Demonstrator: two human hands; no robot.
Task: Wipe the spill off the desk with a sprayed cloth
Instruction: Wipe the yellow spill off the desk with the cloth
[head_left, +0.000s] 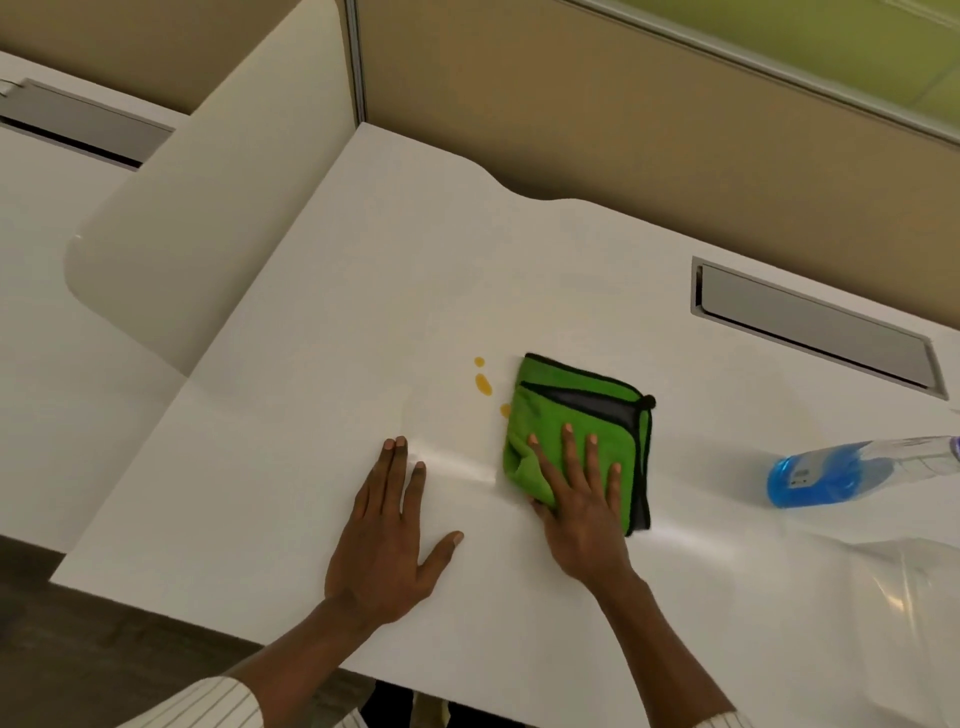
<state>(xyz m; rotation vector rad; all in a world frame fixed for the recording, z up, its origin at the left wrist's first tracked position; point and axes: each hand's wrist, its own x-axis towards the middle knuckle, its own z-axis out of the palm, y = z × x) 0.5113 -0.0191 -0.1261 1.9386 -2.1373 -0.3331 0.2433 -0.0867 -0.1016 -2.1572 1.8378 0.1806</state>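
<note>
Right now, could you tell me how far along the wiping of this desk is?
Done: the spray bottle lies set aside on the desk. In hand: the right hand presses the folded green cloth flat, and the left hand braces beside it. Left: yellow spill drops remain just left of the cloth.

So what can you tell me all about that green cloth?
The green cloth looks soft and fuzzy, like microfibre, with a dark trim along its edges and a small dark loop at one corner. It is folded into a rough square and lies flat on the white desk. The right hand presses on its near part, fingers spread. Its left edge sits right beside the orange spill drops, just touching the nearest one.
</note>
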